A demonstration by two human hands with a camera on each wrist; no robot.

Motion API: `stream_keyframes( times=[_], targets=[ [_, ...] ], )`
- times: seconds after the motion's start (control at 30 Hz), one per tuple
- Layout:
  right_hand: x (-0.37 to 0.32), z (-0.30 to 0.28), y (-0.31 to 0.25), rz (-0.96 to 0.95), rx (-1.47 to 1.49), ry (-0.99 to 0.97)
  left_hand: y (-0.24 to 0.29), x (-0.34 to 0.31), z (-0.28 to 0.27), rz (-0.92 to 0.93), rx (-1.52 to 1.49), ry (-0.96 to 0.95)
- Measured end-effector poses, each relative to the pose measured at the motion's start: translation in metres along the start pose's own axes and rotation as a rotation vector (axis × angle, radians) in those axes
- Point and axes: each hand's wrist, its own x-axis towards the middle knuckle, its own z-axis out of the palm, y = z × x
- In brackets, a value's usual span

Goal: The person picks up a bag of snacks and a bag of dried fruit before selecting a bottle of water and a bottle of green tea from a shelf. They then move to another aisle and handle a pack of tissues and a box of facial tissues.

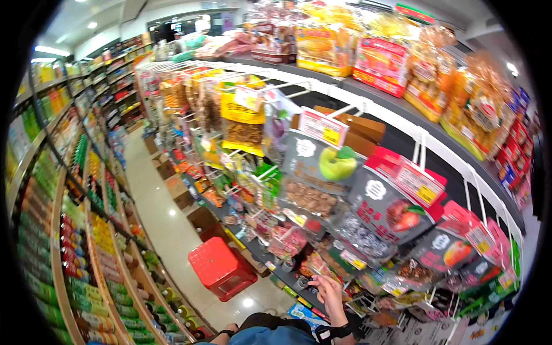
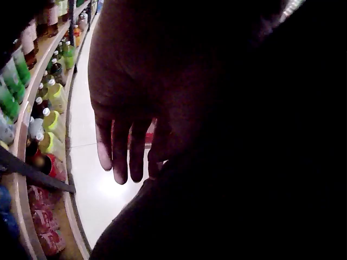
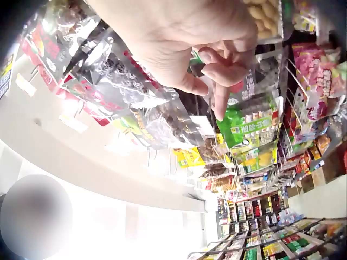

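Note:
My right hand [image 1: 329, 296] is raised before the hanging snack rack, its index finger stretched out and the other fingers loosely bent. Nothing shows in its grasp. In the right wrist view the fingertip overlaps a green snack bag [image 3: 246, 124]. Grey dried-fruit pouches hang near that hand, among them one with a green fruit picture [image 1: 322, 164] and one with a red fruit picture [image 1: 391, 207]. Down at my side hangs my left hand [image 2: 143, 92], dark in the left wrist view, fingers relaxed and holding nothing. The head view catches only its wrist at the bottom edge.
A red plastic stool [image 1: 221, 264] stands in the aisle beside cardboard boxes [image 1: 178, 190]. Drink shelves [image 1: 86, 230] line the left side. Large snack bags [image 1: 379, 66] sit on the rack's top ledge. White hooks and price tags [image 1: 323, 127] stick out from the rack.

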Motion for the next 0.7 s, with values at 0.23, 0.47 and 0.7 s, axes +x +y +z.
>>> stream_keyframes(
  times=[0.23,0.47,0.7],
  targets=[
    [0.049,0.050,0.022,0.019,-0.107,-0.279,-0.036,-0.059,0.026,-0.191,-0.155,-0.137],
    [0.045,0.122,0.051,0.093,-0.215,-0.544,-0.054,-0.073,0.029,-0.241,-0.321,-0.026],
    [0.039,0.174,0.060,0.142,-0.235,-0.665,-0.078,-0.069,0.033,-0.254,-0.443,0.067]
  ],
)
